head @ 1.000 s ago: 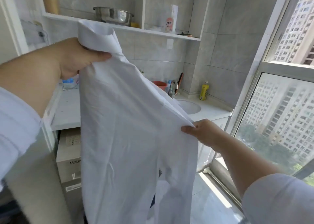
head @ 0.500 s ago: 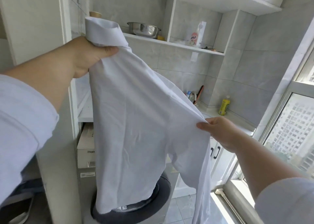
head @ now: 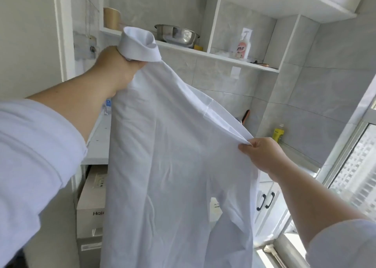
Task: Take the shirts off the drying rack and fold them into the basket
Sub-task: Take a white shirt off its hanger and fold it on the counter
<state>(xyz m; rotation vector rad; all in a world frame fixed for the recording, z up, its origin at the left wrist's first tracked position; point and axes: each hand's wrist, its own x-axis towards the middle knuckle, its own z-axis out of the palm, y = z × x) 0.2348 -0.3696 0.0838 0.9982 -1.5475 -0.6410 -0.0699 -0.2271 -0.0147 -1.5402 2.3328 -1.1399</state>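
Observation:
A white collared shirt [head: 166,156] hangs spread in front of me and fills the middle of the view. My left hand [head: 116,68] grips it high up just below the collar, fist closed round the cloth. My right hand [head: 260,153] pinches the shoulder seam lower and to the right, pulling the fabric taut between both hands. The shirt's body and one sleeve hang down past the bottom edge. No drying rack or basket is in view.
Behind the shirt stands a white counter [head: 97,145] with a boxy machine [head: 91,202] under it. A wall shelf [head: 223,58] carries a steel bowl [head: 177,34] and a pump bottle [head: 243,46]. A yellow bottle [head: 277,133] sits by the window at right.
The view has tilted up and leftward. My left hand has shifted its grip to right under the collar; my right hand now pinches the shoulder seam with curled fingers.

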